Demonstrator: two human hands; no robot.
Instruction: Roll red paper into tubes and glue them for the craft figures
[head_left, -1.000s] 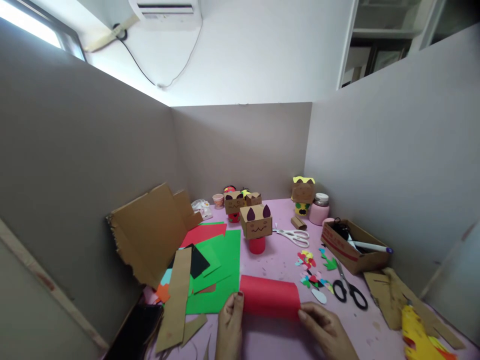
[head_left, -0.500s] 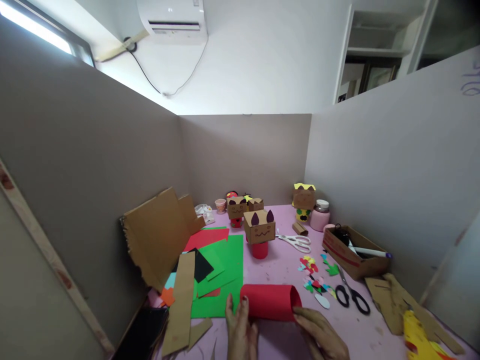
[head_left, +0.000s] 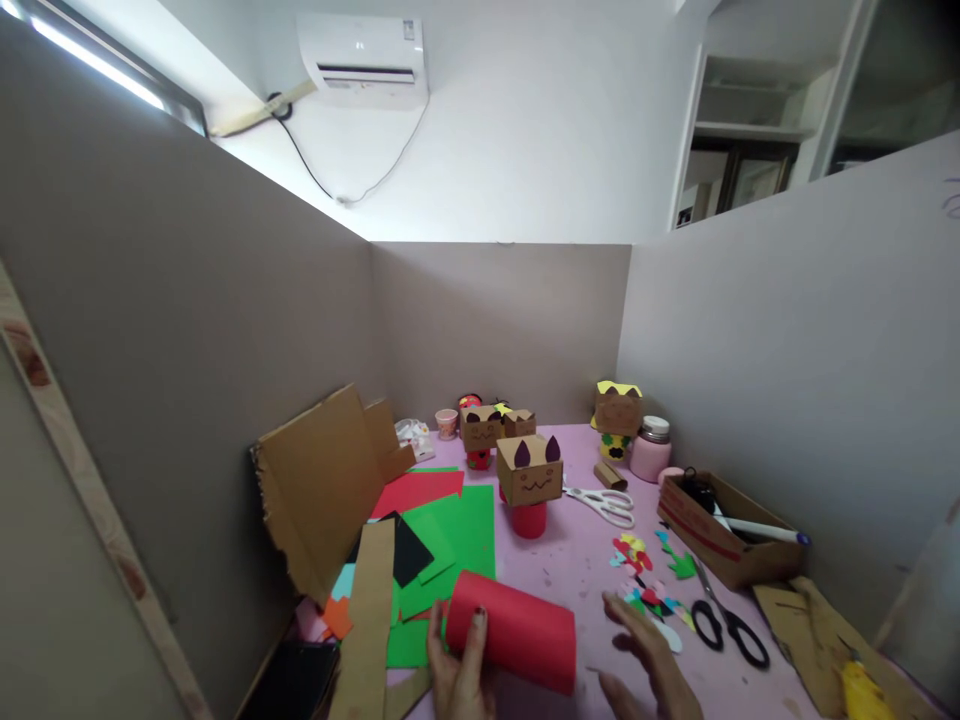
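A red paper tube (head_left: 517, 632) lies tilted in my left hand (head_left: 461, 665), the thumb across its near side and the fingers at its left end. To the right of the tube, my right hand (head_left: 651, 660) is apart from it, with thumb and fingers spread and nothing between them. Just beyond the tube stands a cardboard cat head (head_left: 529, 480) on a red paper base (head_left: 529, 519). Small cut paper shapes (head_left: 646, 580) lie beyond my right hand, beside black-handled scissors (head_left: 724, 622).
Green sheets (head_left: 477, 520), a cardboard strip (head_left: 367, 610) and a large cardboard piece (head_left: 322, 480) lie left. White scissors (head_left: 607, 505), a pink jar (head_left: 650, 455) and a cardboard box (head_left: 731, 545) with a pen stand right. More cardboard heads (head_left: 480, 430) sit behind. Grey partitions (head_left: 495, 320) enclose the table.
My right hand has let go of the tube's right end and opened beside it. The tube has turned, its right end now lower and nearer, still held by my left hand.
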